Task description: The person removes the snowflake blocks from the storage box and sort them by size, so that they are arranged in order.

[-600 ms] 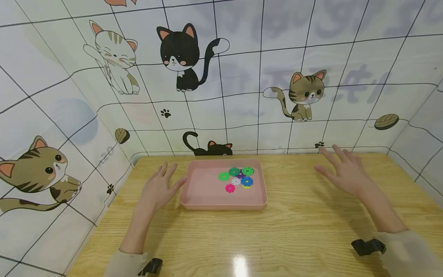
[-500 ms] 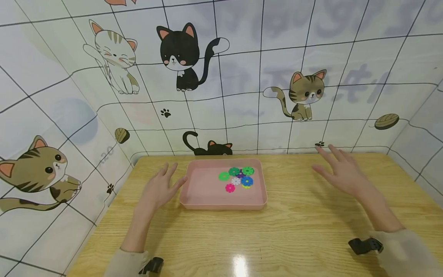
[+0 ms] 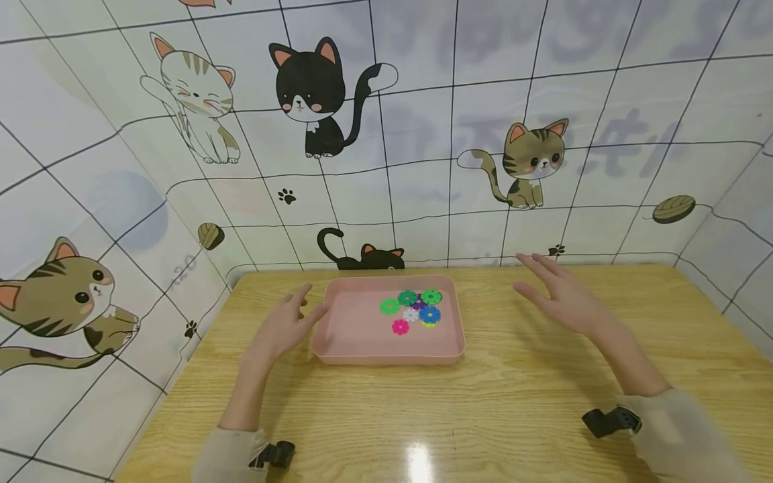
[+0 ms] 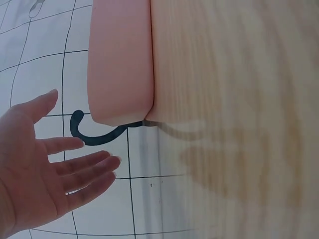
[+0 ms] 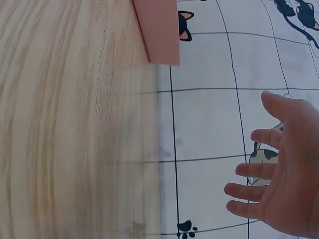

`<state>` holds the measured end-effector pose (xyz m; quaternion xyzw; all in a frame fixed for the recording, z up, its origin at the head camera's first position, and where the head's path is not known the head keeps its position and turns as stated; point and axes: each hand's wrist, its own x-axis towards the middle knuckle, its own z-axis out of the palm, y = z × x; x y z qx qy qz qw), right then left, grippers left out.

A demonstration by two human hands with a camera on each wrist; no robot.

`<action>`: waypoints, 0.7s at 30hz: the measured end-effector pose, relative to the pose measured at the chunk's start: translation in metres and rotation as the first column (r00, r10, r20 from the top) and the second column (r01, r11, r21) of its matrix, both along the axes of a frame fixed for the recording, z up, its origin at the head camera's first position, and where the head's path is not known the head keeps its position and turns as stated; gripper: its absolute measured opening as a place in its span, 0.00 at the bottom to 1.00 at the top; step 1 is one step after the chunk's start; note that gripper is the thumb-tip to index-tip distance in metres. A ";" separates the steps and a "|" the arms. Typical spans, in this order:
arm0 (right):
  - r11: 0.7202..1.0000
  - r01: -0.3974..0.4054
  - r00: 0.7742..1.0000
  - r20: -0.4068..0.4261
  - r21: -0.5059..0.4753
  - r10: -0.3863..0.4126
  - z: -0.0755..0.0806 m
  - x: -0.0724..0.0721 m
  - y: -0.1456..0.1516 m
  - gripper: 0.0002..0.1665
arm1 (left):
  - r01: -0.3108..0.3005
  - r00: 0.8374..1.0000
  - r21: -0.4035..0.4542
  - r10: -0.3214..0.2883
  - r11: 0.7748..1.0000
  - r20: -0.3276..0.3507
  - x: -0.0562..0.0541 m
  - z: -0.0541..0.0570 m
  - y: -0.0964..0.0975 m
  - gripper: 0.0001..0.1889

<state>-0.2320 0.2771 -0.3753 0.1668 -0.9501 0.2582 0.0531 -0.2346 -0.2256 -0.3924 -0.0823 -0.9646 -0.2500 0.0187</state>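
A shallow pink tray (image 3: 350, 342) stands on the table toward the back wall. Several flower-shaped plastic discs lie in its right half: a pink disc (image 3: 400, 327), a blue disc (image 3: 429, 314) overlapping a yellow one, a white disc (image 3: 410, 314), a purple one partly covered, and green discs (image 3: 390, 306). At the tray's left side is my left hand (image 3: 280, 330), fingers extended and holding nothing; its thumb overlaps the rim in the head view. My right hand (image 3: 564, 298) hovers over the table to the right of the tray, apart from it, with fingers spread and nothing held.
The wooden table (image 3: 386, 416) reaches back to a wall (image 3: 423, 147) with cat drawings and a grid of black lines. More of this patterned wall closes off the left and right sides. Each sleeve cuff carries a black strap (image 3: 610, 421).
My right hand has moved left, closer to the tray. The left hand has shifted slightly to the right, its fingers a little more bent. The tray and discs have stayed in place.
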 end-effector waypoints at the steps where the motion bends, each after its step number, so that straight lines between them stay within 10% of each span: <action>1: 1.000 -0.004 1.000 -0.001 -0.003 0.004 0.001 0.000 -0.003 0.41 | 0.004 1.000 0.012 -0.004 1.000 0.003 -0.001 0.000 0.001 0.42; 21: 0.975 -0.148 0.989 -0.014 -0.163 0.148 -0.002 -0.014 -0.052 0.37 | 0.081 0.993 0.258 -0.099 0.963 0.058 -0.013 -0.015 -0.003 0.33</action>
